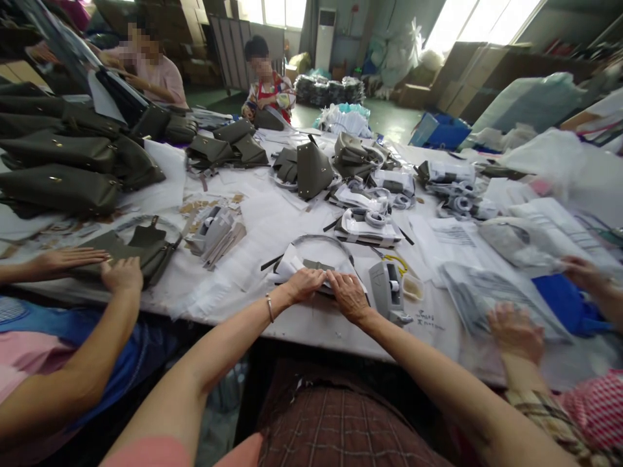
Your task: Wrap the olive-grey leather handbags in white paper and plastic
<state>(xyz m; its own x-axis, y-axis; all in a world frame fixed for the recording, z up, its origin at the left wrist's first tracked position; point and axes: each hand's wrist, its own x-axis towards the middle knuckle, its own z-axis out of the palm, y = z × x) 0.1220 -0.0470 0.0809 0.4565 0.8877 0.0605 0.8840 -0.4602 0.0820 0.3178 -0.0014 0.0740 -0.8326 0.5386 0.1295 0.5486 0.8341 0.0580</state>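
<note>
In front of me at the table edge lies a dark olive handbag [318,265], partly covered with white paper [291,261]. Its wrapped handle [324,240] arches up on the far side. My left hand [305,284] has its fingers curled over the near edge of the bag. Close beside it, my right hand [348,295] grips the same edge, the two hands nearly touching at the fingertips. What lies under my fingers is hidden. Just right of my right hand stands a grey tape dispenser [385,288].
Yellow-handled scissors [396,263] and a small tub [412,287] lie beyond the dispenser. Paper-wrapped bags [368,227] sit farther back, and olive bags [58,185] are piled left. Co-workers' hands work on a bag [150,243] at left and a plastic-covered package [491,298] at right.
</note>
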